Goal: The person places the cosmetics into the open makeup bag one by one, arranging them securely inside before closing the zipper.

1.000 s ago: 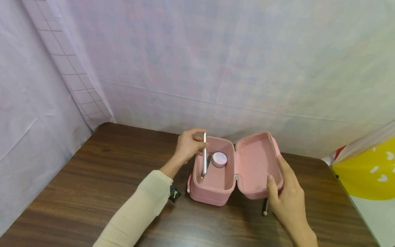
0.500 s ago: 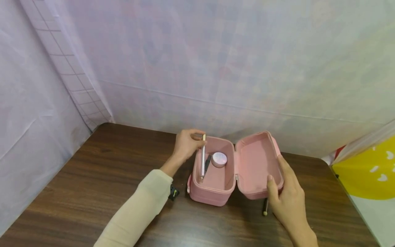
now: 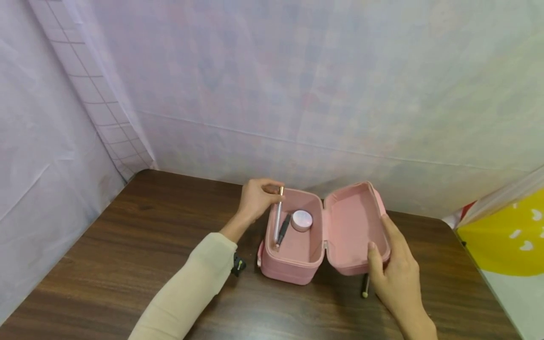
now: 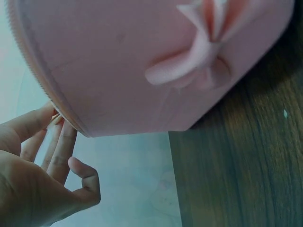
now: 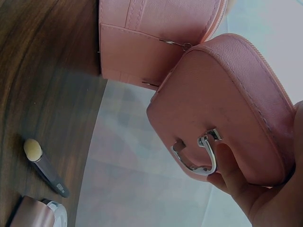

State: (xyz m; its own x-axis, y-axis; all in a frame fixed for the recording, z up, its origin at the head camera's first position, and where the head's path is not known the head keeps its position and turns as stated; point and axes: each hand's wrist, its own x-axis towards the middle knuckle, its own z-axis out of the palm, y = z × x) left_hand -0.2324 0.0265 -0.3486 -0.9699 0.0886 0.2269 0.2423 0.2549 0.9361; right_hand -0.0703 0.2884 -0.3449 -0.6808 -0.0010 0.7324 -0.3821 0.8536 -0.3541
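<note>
A pink case (image 3: 291, 264) lies open on the brown table (image 3: 127, 245), with its lid (image 3: 354, 226) folded out to the right. My left hand (image 3: 272, 190) pinches the top of a slim silver stick (image 3: 278, 219) that leans down into the case's left side. Inside the case sit a round pale jar (image 3: 301, 220) and a dark tube (image 3: 284, 225). My right hand (image 3: 379, 257) grips the lid's front right edge, thumb inside. The right wrist view shows the lid's outside (image 5: 227, 99) and its metal ring (image 5: 201, 153). In the left wrist view the case's bow (image 4: 199, 66) fills the frame.
A short applicator (image 3: 364, 285) with a sponge tip lies on the table just below the lid, by my right hand. Pale curtains (image 3: 297, 94) close off the back and left. A yellow sheet (image 3: 505, 236) lies past the table's right edge.
My left hand has lowered the silver stick deeper into the case, and its lower end has settled near the left wall. The right hand and lid have stayed put.
</note>
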